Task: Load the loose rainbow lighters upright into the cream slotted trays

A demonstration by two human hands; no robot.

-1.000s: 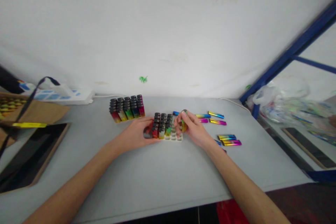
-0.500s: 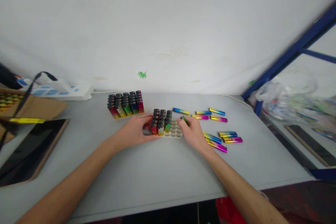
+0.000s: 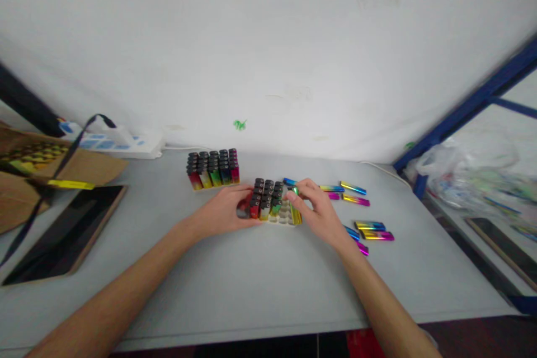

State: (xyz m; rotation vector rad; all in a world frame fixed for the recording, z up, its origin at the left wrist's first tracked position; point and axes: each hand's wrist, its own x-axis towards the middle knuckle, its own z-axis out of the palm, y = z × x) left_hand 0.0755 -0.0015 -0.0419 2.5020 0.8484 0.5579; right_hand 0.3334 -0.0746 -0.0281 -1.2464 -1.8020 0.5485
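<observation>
My left hand (image 3: 229, 207) is wrapped round the left end of a pale lighter tray (image 3: 279, 222), its thumb at the near side and its fingers behind. Black-topped lighters (image 3: 265, 200) in red, whitish-yellow and green rows stand upright in this tray, and its right part shows bare sockets. Between thumb and fingers, my right hand (image 3: 316, 210) grips a shiny green and yellow lighter (image 3: 296, 211), nearly upright over the tray's right side. Whether its lower end sits in a socket I cannot tell. Loose metallic lighters (image 3: 356, 200) lie right of that hand, some partly hidden by it.
A second tray full of lighters (image 3: 213, 170) stands behind on the left. Farther left are a black tablet-like panel (image 3: 67, 235), an open cardboard box (image 3: 92, 170) and a white power strip (image 3: 146, 145). A blue metal frame (image 3: 444, 126) and plastic bags (image 3: 453, 168) border the right.
The green lighter in my right hand has turned from mostly hidden in the grip to nearly upright over the tray. My left hand keeps its hold. The whole view has shifted slightly.
</observation>
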